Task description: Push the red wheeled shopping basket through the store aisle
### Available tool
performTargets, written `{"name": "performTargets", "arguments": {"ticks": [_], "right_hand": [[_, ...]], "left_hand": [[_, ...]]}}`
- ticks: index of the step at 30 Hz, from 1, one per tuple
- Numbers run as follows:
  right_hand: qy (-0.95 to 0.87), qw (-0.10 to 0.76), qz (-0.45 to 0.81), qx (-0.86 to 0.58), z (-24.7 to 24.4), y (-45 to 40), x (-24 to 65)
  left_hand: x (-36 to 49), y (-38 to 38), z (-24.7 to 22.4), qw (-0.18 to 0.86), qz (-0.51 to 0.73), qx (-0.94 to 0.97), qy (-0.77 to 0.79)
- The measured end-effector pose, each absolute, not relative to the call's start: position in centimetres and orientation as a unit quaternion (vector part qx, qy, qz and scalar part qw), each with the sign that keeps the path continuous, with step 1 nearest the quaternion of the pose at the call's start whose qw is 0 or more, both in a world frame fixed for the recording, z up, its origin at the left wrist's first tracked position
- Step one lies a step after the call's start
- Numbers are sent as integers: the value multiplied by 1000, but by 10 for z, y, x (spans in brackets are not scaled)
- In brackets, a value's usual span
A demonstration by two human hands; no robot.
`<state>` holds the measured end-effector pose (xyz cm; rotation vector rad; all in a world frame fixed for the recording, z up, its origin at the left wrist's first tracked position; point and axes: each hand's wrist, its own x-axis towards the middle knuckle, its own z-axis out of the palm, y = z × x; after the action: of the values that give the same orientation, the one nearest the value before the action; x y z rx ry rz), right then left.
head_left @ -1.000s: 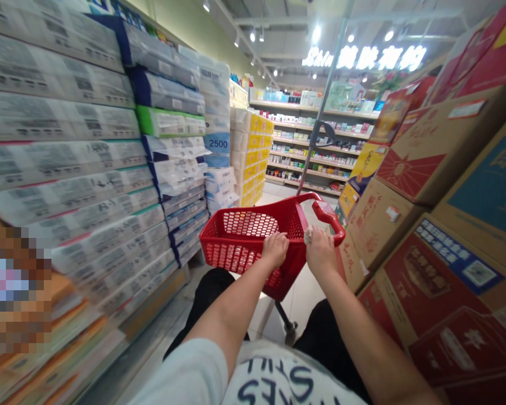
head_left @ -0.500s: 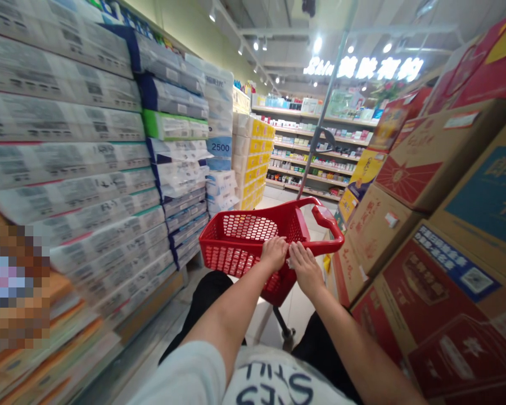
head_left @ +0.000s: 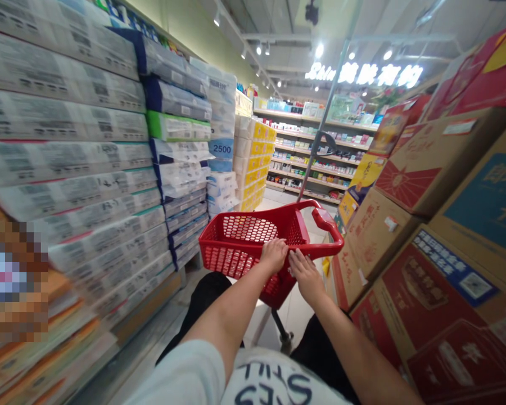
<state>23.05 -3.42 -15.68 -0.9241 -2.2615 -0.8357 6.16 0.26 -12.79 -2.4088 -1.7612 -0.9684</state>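
A red plastic shopping cart (head_left: pixel 236 239) with a lattice-walled basket stands in front of me, turned sideways. My left hand (head_left: pixel 274 254) is closed over its near rim, fingers curled to the inside. Just right of it, my right hand (head_left: pixel 307 275) rests against the basket's near corner below the rim, with fingers stretched out and nothing in them. The looped cart handle (head_left: pixel 332 229) sticks out to the right, untouched by either hand. Below the basket, a dark leg with a wheel (head_left: pixel 285 339) reaches the floor. What I see of the basket's inside holds no goods.
Tall stacks of wrapped paper packs (head_left: pixel 67 118) line the left side. Cardboard cartons (head_left: pixel 409 163) are piled close on the right. Yellow-and-white packs (head_left: pixel 255 163) and stocked shelves (head_left: pixel 295 140) stand ahead. A thin pole (head_left: pixel 320 135) rises behind the cart.
My right hand has slipped slightly down from the rim along the basket's corner. The left hand keeps its grip, and the cart is almost unmoved. The view has tilted slightly.
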Motion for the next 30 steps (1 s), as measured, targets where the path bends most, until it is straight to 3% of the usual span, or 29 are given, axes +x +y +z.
{"name": "performTargets", "arguments": {"ticks": [8, 24, 27, 30], "right_hand": [[-840, 312, -297, -330, -150, -36, 229], [-890, 234, -220, -323, -228, -23, 236], [-879, 249, -219, -343, -233, -22, 239], [-897, 210, -218, -322, -233, -20, 241]], "left_hand": [[62, 4, -128, -4, -305, -769, -561], [61, 4, -126, 1, -306, -773, -555], [61, 3, -126, -2, -304, -774, -555], [61, 3, -125, -12, -302, -772, -559]]}}
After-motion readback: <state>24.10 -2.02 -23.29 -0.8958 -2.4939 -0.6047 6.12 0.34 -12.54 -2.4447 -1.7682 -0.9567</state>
